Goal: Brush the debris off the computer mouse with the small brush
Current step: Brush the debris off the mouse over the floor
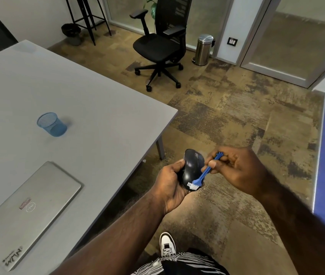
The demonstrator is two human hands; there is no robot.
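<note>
Left hand (170, 187) clamped round the mouse (192, 169), right hand (235, 169) pinching the small brush (202, 176), bristles on its near end, all beyond the table (102, 108) edge over the floor (237, 120) — press too hard and it slips, drops!

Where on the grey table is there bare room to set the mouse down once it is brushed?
The table is bare between the blue mesh cup and its right corner, and between that cup and the closed laptop. The near left is taken by the laptop. The mouse is held off the table's right edge.
</note>
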